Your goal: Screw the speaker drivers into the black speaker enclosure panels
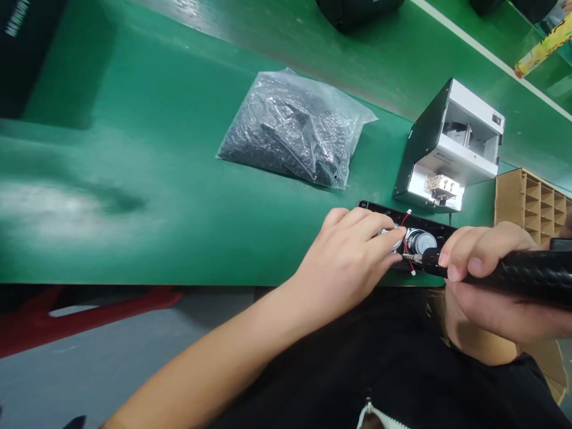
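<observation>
A long black panel [379,208] lies by the front edge of the green bench. Set in it are two round speakers: the right speaker [423,242] shows its silver back, and the left speaker [390,238] is partly hidden by my fingers. Thin red wires [406,219] with white plugs run between them. My left hand [351,250] curls over the left speaker, thumb and fingers gripping around it. Held in my right hand [485,256] is a black electric screwdriver [522,274]. Its bit points left, with the tip close to my left thumb; any screw there is hidden.
A clear plastic bag of small dark parts [297,131] lies behind the panel. At the back right stands a silver and black screw feeder [447,149]. Beside it is a cardboard divider box [527,202]. A red stool [98,316] shows below the bench edge.
</observation>
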Demonstrator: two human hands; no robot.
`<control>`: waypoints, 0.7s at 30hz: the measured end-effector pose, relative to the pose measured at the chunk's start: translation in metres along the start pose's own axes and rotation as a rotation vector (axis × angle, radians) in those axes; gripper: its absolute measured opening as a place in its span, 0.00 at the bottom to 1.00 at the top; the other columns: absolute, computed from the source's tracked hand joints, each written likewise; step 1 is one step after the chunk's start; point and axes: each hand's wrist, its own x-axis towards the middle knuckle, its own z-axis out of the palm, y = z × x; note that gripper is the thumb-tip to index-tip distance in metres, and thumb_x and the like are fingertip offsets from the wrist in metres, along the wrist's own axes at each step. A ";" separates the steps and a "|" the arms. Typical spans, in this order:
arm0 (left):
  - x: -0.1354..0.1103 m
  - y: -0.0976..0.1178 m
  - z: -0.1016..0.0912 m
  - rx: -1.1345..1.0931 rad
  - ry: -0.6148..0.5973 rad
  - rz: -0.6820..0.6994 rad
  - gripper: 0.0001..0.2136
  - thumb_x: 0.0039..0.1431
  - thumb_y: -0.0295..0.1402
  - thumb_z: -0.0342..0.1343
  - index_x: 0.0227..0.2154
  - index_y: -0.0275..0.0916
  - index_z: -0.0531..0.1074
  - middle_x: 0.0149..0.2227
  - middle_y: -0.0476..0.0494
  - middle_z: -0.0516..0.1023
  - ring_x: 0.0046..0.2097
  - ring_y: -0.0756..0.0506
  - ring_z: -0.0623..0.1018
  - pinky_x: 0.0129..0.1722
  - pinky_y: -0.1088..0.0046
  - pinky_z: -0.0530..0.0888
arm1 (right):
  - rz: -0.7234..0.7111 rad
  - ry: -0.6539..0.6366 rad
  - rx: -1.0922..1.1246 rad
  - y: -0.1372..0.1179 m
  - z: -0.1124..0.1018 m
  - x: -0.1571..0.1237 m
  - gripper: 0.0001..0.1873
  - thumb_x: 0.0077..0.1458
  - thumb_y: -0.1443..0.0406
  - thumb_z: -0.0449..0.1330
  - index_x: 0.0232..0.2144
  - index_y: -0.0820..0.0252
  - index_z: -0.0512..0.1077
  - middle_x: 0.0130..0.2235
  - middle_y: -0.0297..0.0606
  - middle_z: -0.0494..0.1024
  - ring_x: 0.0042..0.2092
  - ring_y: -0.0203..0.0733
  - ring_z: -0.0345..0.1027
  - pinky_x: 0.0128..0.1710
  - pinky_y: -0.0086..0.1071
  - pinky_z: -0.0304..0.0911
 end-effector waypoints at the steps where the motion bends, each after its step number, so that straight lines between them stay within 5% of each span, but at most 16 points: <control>1: -0.001 -0.003 -0.001 0.020 0.009 0.003 0.07 0.76 0.29 0.62 0.51 0.37 0.82 0.49 0.42 0.87 0.49 0.39 0.80 0.47 0.58 0.66 | -0.043 0.024 0.056 0.005 0.000 0.000 0.33 0.68 0.35 0.58 0.64 0.42 0.75 0.27 0.27 0.78 0.20 0.41 0.70 0.21 0.41 0.75; 3: -0.001 -0.008 -0.003 0.059 0.001 0.018 0.07 0.77 0.28 0.59 0.46 0.39 0.83 0.47 0.45 0.88 0.47 0.39 0.79 0.45 0.58 0.65 | -0.105 0.077 0.135 0.015 0.004 -0.001 0.36 0.69 0.35 0.56 0.62 0.51 0.76 0.28 0.30 0.80 0.21 0.41 0.71 0.20 0.39 0.75; 12: 0.008 -0.010 0.002 0.125 -0.130 0.016 0.07 0.74 0.28 0.62 0.37 0.41 0.82 0.46 0.44 0.88 0.44 0.38 0.74 0.41 0.57 0.60 | -0.119 0.216 0.241 0.035 0.028 -0.007 0.40 0.68 0.33 0.55 0.61 0.56 0.78 0.27 0.30 0.78 0.20 0.38 0.68 0.18 0.35 0.71; 21: 0.009 -0.012 0.004 0.115 -0.132 0.032 0.07 0.72 0.27 0.64 0.34 0.39 0.81 0.42 0.42 0.86 0.43 0.39 0.72 0.40 0.58 0.58 | -0.099 0.173 0.179 0.043 0.028 -0.007 0.41 0.69 0.31 0.52 0.60 0.54 0.77 0.27 0.29 0.78 0.20 0.39 0.68 0.20 0.35 0.72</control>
